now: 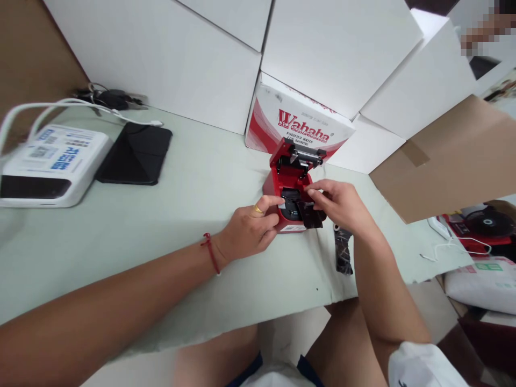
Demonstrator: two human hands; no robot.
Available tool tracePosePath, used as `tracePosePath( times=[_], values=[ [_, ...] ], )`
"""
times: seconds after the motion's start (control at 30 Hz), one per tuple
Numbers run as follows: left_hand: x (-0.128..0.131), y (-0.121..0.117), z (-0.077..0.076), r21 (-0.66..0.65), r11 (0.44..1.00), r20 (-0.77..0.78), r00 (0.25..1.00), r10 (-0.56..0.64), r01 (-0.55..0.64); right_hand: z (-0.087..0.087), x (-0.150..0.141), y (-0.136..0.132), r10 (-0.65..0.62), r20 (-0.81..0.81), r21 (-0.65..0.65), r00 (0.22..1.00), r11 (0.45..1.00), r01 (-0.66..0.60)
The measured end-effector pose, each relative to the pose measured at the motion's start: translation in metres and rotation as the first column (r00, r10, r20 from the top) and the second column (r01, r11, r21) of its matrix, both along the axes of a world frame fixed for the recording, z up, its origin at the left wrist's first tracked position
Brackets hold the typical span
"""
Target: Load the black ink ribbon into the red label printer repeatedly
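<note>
A small red box-shaped device [271, 185] with its hinged lid [280, 152] raised stands on the table. A metal bar [307, 158] shows inside the lid, and the cavity is mostly black. A dark glossy flap or piece of film [311, 216] hangs over its front right edge. My left hand [255, 226] grips the left side, index finger on the rim and the other fingers curled by the wall. At the right side of the cavity, my right hand [336, 201] pinches with thumb and index finger; what lies between the fingertips is too small to make out.
A black crumpled strip [343, 251] lies to the right of the device. A Wahaha carton [298, 121] and white boxes [173, 59] stand behind. On the left are a phone [137, 153], a white power bank [56, 164], a cable and keys [110, 98]. A brown carton [447, 161] borders the right.
</note>
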State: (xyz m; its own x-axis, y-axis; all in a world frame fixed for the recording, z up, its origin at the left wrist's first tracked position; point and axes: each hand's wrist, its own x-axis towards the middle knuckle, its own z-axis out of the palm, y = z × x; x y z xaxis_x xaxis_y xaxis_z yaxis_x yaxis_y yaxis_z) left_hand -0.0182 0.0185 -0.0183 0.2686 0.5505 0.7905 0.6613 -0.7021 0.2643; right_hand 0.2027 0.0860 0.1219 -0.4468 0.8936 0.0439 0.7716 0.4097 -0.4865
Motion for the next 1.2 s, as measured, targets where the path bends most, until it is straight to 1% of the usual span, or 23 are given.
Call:
tracePosePath(
  times=[0.03,0.07,0.13,0.17,0.23,0.3,0.37,0.4,0.47,0.53,0.57,0.63,0.67,0.73,0.77,0.83,0.9,0.97,1.03,1.07,1.13,1.2],
  values=[
    [0.000,0.000,0.000,0.012,1.000,-0.012,1.000,0.010,-0.010,0.004,-0.010,0.013,0.018,0.114,-0.034,0.993,0.999,-0.014],
    [0.000,0.000,0.001,0.020,1.000,-0.024,1.000,0.019,-0.018,0.006,-0.020,0.025,0.055,0.236,-0.043,0.970,0.998,-0.046],
    [-0.001,-0.001,0.002,0.029,0.999,-0.043,0.999,0.029,-0.028,0.005,-0.041,0.044,0.137,0.445,-0.033,0.885,0.990,-0.136],
    [-0.002,-0.001,0.003,0.033,0.999,-0.050,0.998,0.031,-0.029,0.003,-0.050,0.051,0.169,0.510,-0.036,0.843,0.984,-0.176],
    [-0.002,-0.002,0.003,0.039,0.999,-0.055,0.998,0.035,-0.033,-0.003,-0.062,0.059,0.209,0.567,-0.061,0.796,0.975,-0.213],
    [-0.003,-0.002,0.003,0.036,0.999,-0.067,0.997,0.042,-0.039,-0.008,-0.066,0.059,0.204,0.577,-0.048,0.791,0.975,-0.216],
    [-0.003,-0.003,0.002,0.022,0.999,-0.085,0.995,0.049,-0.047,-0.005,-0.061,0.052,0.167,0.577,0.007,0.800,0.978,-0.209],
    [-0.003,-0.003,0.002,0.014,0.999,-0.093,0.994,0.050,-0.049,-0.001,-0.056,0.047,0.140,0.565,0.047,0.813,0.978,-0.201],
    [-0.003,-0.003,0.001,0.002,0.999,-0.103,0.993,0.051,-0.051,0.016,-0.039,0.032,0.092,0.500,0.131,0.861,0.975,-0.180],
    [-0.003,-0.003,0.001,-0.012,0.999,-0.106,0.993,0.047,-0.049,0.039,-0.015,0.013,0.071,0.378,0.185,0.923,0.971,-0.151],
    [-0.003,-0.002,0.001,-0.019,0.999,-0.106,0.993,0.045,-0.048,0.051,0.000,0.003,0.073,0.319,0.185,0.945,0.973,-0.137],
    [-0.003,-0.002,0.001,-0.021,0.999,-0.104,0.994,0.042,-0.045,0.074,0.034,-0.014,0.066,0.265,0.119,0.962,0.988,-0.101],
    [-0.002,-0.002,0.001,-0.015,0.999,-0.102,0.994,0.042,-0.044,0.083,0.051,-0.020,0.035,0.269,0.081,0.962,0.995,-0.059],
    [-0.002,-0.002,0.001,0.002,0.999,-0.101,0.994,0.044,-0.044,0.091,0.082,-0.027,-0.035,0.306,-0.005,0.951,0.999,0.038],
    [-0.002,-0.002,0.002,0.010,0.999,-0.099,0.994,0.047,-0.046,0.089,0.094,-0.028,-0.060,0.328,-0.041,0.943,0.996,0.078],
    [-0.001,-0.001,0.002,0.026,0.998,-0.090,0.995,0.051,-0.049,0.075,0.108,-0.025,-0.065,0.368,-0.123,0.927,0.985,0.118],
    [-0.001,-0.001,0.003,0.037,0.998,-0.081,0.995,0.053,-0.050,0.050,0.109,-0.020,0.001,0.391,-0.227,0.920,0.969,0.096],
    [-0.001,-0.001,0.003,0.033,0.998,-0.086,0.995,0.050,-0.048,0.020,0.101,-0.016,0.074,0.381,-0.306,0.921,0.951,0.050],
    [-0.001,-0.002,0.004,0.017,0.999,-0.100,0.994,0.050,-0.048,-0.007,0.092,-0.016,0.080,0.350,-0.313,0.934,0.949,0.036],
    [-0.002,-0.002,0.004,0.008,0.999,-0.108,0.993,0.051,-0.050,-0.017,0.090,-0.016,0.054,0.336,-0.296,0.940,0.954,0.051],
    [-0.002,-0.002,0.004,0.000,0.999,-0.115,0.992,0.053,-0.053,-0.029,0.093,-0.016,-0.033,0.318,-0.241,0.948,0.964,0.115],
    [-0.002,-0.002,0.004,0.008,0.999,-0.109,0.993,0.053,-0.052,-0.032,0.105,-0.016,-0.148,0.331,-0.157,0.932,0.965,0.209]
  ],
)
